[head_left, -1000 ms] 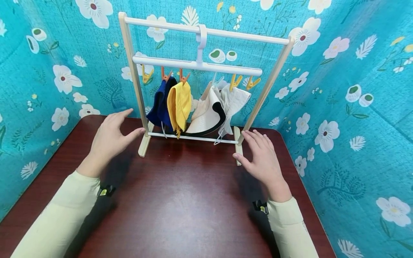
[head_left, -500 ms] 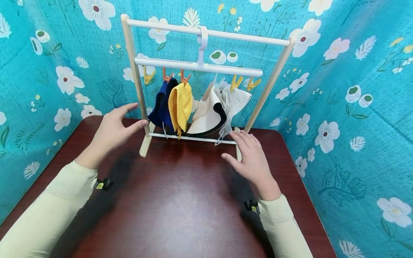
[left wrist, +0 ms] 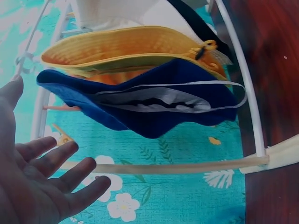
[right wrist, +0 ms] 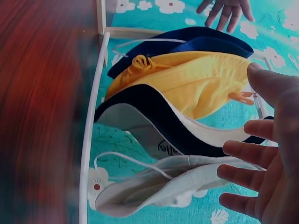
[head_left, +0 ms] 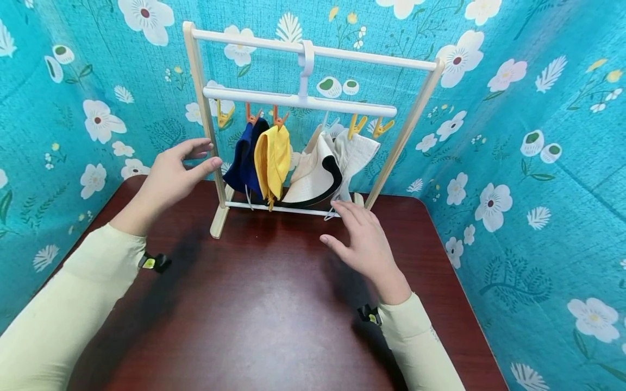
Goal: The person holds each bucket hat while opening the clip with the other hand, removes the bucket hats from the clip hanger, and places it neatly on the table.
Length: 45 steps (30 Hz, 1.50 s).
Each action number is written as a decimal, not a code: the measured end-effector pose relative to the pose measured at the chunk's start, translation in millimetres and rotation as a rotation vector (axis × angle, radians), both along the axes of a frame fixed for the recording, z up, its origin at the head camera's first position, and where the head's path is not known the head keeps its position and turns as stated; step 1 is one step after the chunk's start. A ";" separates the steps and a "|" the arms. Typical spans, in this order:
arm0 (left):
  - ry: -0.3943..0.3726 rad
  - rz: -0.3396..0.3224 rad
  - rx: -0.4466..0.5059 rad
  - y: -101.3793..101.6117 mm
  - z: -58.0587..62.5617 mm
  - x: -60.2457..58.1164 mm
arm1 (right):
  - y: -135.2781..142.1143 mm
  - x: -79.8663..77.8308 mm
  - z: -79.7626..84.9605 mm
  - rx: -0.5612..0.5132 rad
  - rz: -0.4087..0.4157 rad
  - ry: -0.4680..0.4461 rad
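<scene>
Several hats hang from clips on a white hanger [head_left: 274,99]: a dark blue hat [left wrist: 140,105], a yellow hat [head_left: 274,157], a white hat [head_left: 310,176] with a black brim edge and a light grey hat [right wrist: 140,191]. My left hand [head_left: 171,174] is beside the rack's left wooden post, fingers spread and nothing held; whether the fingertips touch the post I cannot tell. My right hand [head_left: 362,247], its fingers loosely extended, is in front of the rack's lower right, just below the grey hat. It holds nothing.
The wooden rack [head_left: 401,136] with white bars stands at the back of the dark red table [head_left: 274,315]. Unused yellow clips [head_left: 383,127] hang at both ends of the hanger. Blue floral cloth [head_left: 528,217] surrounds the table.
My right hand has moved left, from the right post to in front of the rack. My left hand has risen slightly along the left post. The hats hang as before.
</scene>
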State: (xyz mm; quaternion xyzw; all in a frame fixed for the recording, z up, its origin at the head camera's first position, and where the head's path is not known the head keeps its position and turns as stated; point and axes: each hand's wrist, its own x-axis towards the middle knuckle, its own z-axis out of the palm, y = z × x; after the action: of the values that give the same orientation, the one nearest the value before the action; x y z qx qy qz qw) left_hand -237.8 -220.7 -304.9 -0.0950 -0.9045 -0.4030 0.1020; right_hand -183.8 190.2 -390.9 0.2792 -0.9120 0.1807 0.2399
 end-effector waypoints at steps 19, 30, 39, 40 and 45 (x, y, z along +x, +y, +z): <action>-0.090 -0.075 0.089 21.2 35.4 -28.6 | -18.9 -1.2 -1.1 0.016 0.031 -0.031; -0.110 -0.096 0.126 27.2 42.6 -50.2 | -31.0 -1.2 4.8 0.010 0.052 -0.021; -0.108 -0.087 0.111 37.0 44.8 -57.0 | -44.7 -0.7 7.6 0.002 0.100 -0.012; -0.099 -0.083 0.106 38.5 44.6 -57.5 | -46.3 -0.5 7.8 0.002 0.103 -0.018; -0.082 -0.064 0.094 45.5 46.0 -58.3 | -53.2 0.1 7.0 0.013 0.111 -0.046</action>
State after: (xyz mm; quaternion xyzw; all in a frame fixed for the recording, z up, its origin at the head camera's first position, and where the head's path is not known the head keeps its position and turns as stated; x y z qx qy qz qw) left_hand -296.1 -175.2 -258.9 -0.1022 -0.8846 -0.4515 0.0563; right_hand -183.7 137.0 -383.9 0.3270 -0.9016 0.1940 0.2065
